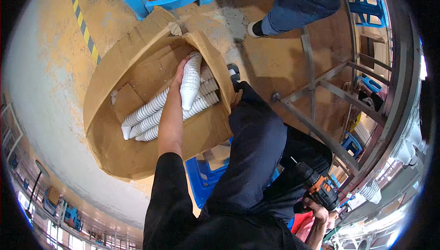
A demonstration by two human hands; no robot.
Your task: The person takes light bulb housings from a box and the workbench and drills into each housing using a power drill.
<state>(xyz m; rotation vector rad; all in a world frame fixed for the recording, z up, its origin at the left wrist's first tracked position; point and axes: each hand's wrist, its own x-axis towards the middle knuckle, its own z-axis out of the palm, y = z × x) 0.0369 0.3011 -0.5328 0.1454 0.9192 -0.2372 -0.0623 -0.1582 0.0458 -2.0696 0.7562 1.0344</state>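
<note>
My left arm reaches into a large cardboard box point(103, 144). My left hand point(181, 70) is closed around the side of a stack of nested white cup-shaped parts point(190, 81), ringed along its length and tapering to a smooth end toward me. Its fingers are partly hidden behind the stack. Beneath it, several more stacks of white cup-shaped parts point(149, 114) lie side by side in the box. Off to the lower right, my right hand point(317, 209) grips an orange-and-black cordless drill point(319, 186), its bit pointing up and left.
A blue stool point(174, 1) stands beyond the box, and another blue stool point(201, 188) is partly under its near side. Metal frame bars point(321, 128) run along the right. A person's jeans-clad leg point(298, 7) is at the far side. Yellow-and-black tape point(82, 23) marks the floor.
</note>
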